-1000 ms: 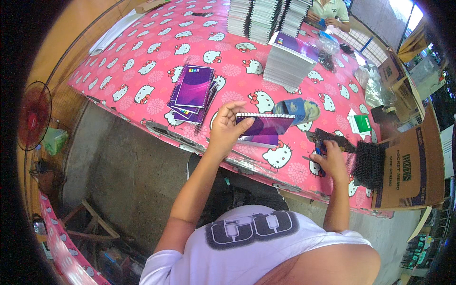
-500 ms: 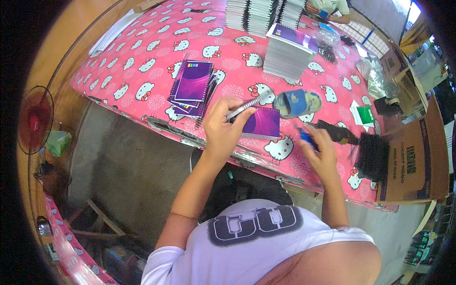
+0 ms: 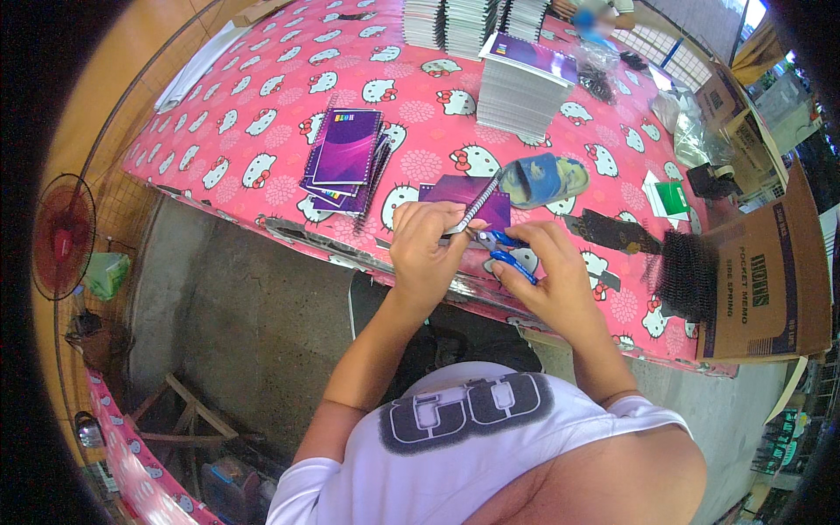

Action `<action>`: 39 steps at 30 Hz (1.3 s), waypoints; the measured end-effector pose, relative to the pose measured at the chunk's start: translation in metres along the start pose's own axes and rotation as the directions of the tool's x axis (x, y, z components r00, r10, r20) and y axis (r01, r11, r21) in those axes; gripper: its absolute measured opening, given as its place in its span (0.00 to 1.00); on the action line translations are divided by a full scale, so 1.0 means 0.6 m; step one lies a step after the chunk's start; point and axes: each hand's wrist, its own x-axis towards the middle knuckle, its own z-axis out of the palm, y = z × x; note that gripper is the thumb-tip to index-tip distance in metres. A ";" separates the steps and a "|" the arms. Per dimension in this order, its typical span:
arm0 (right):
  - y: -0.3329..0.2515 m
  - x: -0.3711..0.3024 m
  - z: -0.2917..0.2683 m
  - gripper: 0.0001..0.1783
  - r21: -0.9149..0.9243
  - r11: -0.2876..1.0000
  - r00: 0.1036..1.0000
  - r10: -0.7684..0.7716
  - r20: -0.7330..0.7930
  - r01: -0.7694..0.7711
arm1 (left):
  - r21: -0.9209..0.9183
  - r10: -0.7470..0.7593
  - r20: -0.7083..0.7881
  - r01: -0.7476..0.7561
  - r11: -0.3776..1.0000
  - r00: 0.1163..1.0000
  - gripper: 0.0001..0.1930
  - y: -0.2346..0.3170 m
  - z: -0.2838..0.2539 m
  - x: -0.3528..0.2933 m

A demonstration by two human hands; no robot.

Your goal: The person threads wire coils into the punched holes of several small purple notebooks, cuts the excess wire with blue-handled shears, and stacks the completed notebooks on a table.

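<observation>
My left hand pinches a spiral notebook near the lower end of its wire-bound spine, with the spine slanting up and away. In my right hand is a pair of blue-handled pliers, the handles spread between thumb and fingers. The pliers' jaws meet the coil's near end beside my left fingertips; whether they grip the wire cannot be made out. Below the held notebook a purple cover shows on the table. A blue slipper lies just beyond it. Left of my hands is a small pile of purple spiral notebooks.
A tall paper stack with a purple cover stands farther back, before more spiral-bound stacks. Black binding coils lean by a cardboard box at right. Across the pink tablecloth another person's hand shows.
My right hand has brought the pliers leftward to the notebook's coil, and their handles now show spread. My left hand has shifted slightly right and nearer. The view has tilted a little.
</observation>
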 end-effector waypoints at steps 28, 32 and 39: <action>0.107 0.017 0.018 0.28 -0.235 0.956 0.975 0.137 -0.174 -0.176 | -0.152 -0.613 -0.514 0.640 0.753 0.600 0.14 -0.259 -0.139 0.042; 0.010 0.088 0.123 0.19 -0.154 0.920 0.925 -0.332 0.187 0.361 | -0.010 -0.471 -0.578 0.571 0.821 0.666 0.16 -0.235 -0.148 0.042; -0.011 0.128 0.160 0.11 -0.330 0.821 0.807 -0.241 0.540 0.466 | -0.290 -0.619 -0.426 0.548 0.784 0.660 0.15 -0.175 -0.170 0.035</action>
